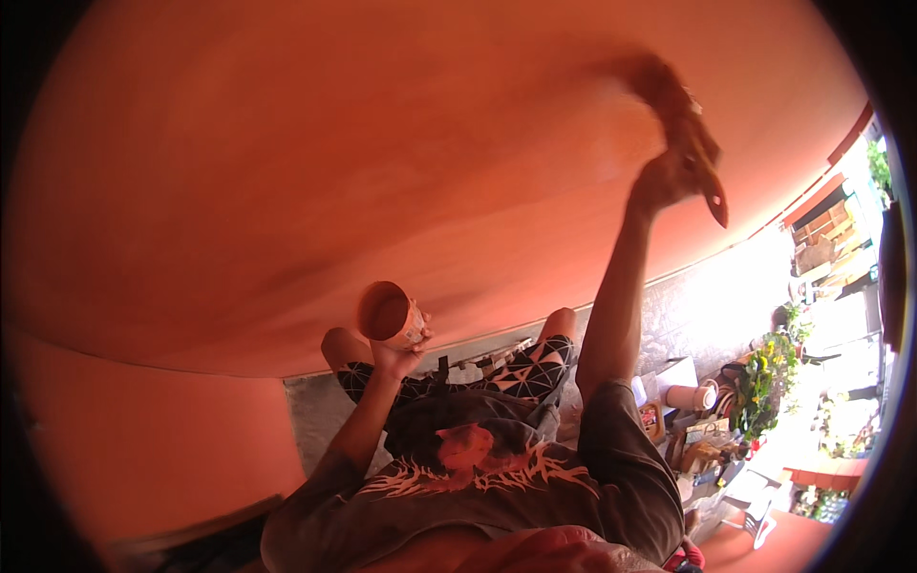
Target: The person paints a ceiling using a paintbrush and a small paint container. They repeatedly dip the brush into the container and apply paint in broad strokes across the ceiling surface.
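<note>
My left hand holds an open round container at lower centre, its dark inside facing up and a printed side showing. My right hand, reached up to the upper right, grips what looks like a paintbrush, its tapered handle with a hole pointing down. The brush's head is at the salmon-coloured wall, where a dark shadow makes its outline hard to tell. A faint glossy patch shows on the wall left of my right hand.
My bent knees in patterned shorts are below the wall, over grey concrete. At the right lie green plants, a white cylindrical bucket, wooden pieces and other clutter in bright light. A darker edge runs along the lower left.
</note>
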The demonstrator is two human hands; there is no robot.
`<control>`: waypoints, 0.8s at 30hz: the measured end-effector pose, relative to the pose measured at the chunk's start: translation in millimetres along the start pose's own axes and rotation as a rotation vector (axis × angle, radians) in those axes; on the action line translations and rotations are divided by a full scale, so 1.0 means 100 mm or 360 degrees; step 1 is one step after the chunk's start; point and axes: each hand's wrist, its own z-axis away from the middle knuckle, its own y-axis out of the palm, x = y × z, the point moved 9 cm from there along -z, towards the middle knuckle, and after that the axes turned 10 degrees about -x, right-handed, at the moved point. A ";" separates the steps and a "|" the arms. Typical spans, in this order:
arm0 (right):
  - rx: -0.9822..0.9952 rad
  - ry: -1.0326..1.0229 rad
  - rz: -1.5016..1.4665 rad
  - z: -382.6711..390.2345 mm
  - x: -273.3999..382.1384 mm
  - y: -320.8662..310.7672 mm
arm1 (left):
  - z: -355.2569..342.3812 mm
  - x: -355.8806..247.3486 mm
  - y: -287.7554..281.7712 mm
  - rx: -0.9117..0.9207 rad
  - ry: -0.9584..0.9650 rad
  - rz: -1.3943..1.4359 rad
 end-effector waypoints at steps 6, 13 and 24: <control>0.0396 -0.0607 0.0545 0.60 0.08 0.18 | 0.01 -0.01 -0.09 -0.0079 -0.0021 0.0020; 0.1396 -0.0621 -0.0249 2.04 1.25 0.76 | 0.00 -0.03 -0.02 -0.0014 -0.0129 -0.0009; -0.0366 -0.0083 0.0349 -0.96 -0.53 -0.66 | -0.04 -0.08 -0.28 -0.0030 -0.0240 -0.0007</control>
